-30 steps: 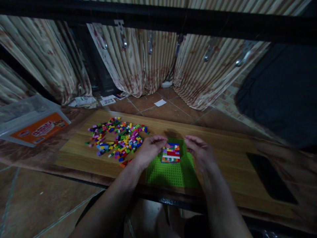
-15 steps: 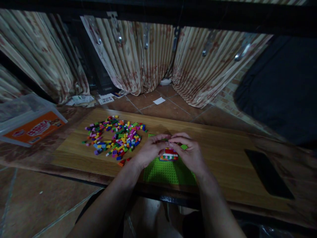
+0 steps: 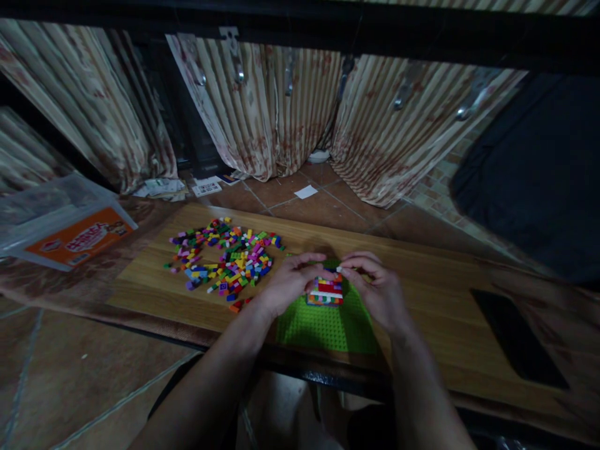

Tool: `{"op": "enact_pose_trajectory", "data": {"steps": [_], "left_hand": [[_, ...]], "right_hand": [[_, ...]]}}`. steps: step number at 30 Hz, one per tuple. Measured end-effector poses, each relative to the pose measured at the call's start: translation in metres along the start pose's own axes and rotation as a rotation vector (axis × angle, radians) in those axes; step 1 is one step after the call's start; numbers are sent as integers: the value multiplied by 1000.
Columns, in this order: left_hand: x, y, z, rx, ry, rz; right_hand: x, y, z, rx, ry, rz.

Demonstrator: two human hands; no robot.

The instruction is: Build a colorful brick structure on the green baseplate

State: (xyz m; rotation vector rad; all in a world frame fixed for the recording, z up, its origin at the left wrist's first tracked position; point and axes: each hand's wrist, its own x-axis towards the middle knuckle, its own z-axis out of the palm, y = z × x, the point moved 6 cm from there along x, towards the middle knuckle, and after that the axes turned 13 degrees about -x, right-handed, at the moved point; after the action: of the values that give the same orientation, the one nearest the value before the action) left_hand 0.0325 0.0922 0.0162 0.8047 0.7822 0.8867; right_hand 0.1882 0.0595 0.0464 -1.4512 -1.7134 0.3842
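My hands were bunched together a sec ago, now they're slightly apart. Right hand (image 3: 375, 286) pinches what looks like a white brick (image 3: 339, 269) over the brick build (image 3: 329, 289), near the green baseplate (image 3: 323, 331)'s far edge, so probably placing. Can't tell if left hand (image 3: 291, 281) grips anything.

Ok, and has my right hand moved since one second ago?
Yes, left, judged against the brick build on the green baseplate: your right hand showed a gap from it then; now its fingertips appear at the build's upper right edge.
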Motion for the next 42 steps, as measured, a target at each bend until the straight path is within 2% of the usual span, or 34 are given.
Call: {"op": "enact_pose_trajectory", "data": {"steps": [3,7,13,19,23,28,31,34,39,42], "left_hand": [[2,10,-12,52,109,89],[5,13,-24,147,198,170],[9,6,-22,191,184,176],[9,7,-21,197,181,181],[10,7,-22,199,176,188],[9,4,-22,190,179,190],[6,3,-19,99,182,152],[4,2,-17,-114,163,72],[2,4,-14,-556,95,-54],[0,5,-10,-713,45,-92]], "right_hand": [[-1,11,-7,-19,18,38],[-3,18,2,-69,-65,53],[-5,13,13,-183,-139,-6],[-4,12,11,-182,-111,19],[-4,21,13,-84,-65,127],[-10,43,26,193,-64,425],[-14,48,33,341,-48,560],[-14,45,34,424,2,608],[-14,43,34,401,2,575],[-14,41,31,330,-7,511]]}}
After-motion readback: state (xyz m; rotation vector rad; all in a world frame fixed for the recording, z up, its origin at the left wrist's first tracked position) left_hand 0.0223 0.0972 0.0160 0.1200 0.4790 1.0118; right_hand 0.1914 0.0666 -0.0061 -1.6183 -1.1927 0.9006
